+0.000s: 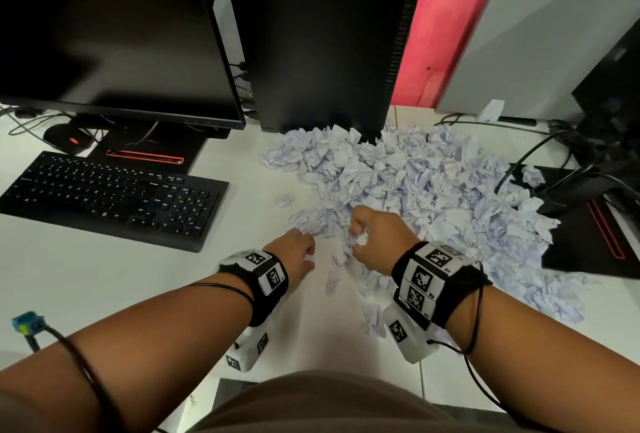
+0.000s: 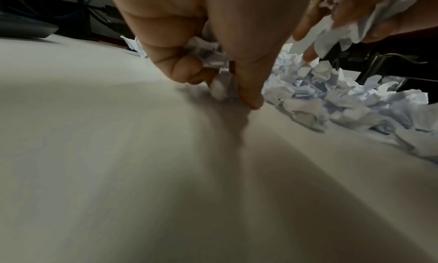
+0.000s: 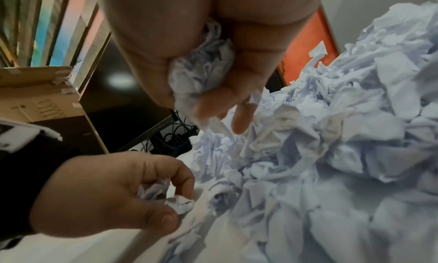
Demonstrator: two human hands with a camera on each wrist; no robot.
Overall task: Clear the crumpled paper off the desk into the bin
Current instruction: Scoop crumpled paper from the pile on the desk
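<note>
A big heap of crumpled white paper (image 1: 422, 190) covers the middle and right of the white desk (image 1: 104, 276). My left hand (image 1: 298, 252) sits at the heap's near left edge, fingers curled round a small paper wad (image 2: 208, 55) and pressed down on the desk. My right hand (image 1: 374, 235) hovers just above the heap and grips a crumpled wad (image 3: 201, 75) in its palm, two fingers partly extended. In the right wrist view the left hand (image 3: 106, 195) holds paper (image 3: 154, 190) beside the pile (image 3: 331, 154). No bin is in view.
A black keyboard (image 1: 114, 197) lies at the left, under a monitor (image 1: 110, 30). A black computer tower (image 1: 322, 37) stands behind the heap. Cables (image 1: 540, 152) and a second monitor stand (image 1: 595, 224) border the heap on the right. A stray wad (image 1: 284, 200) lies apart.
</note>
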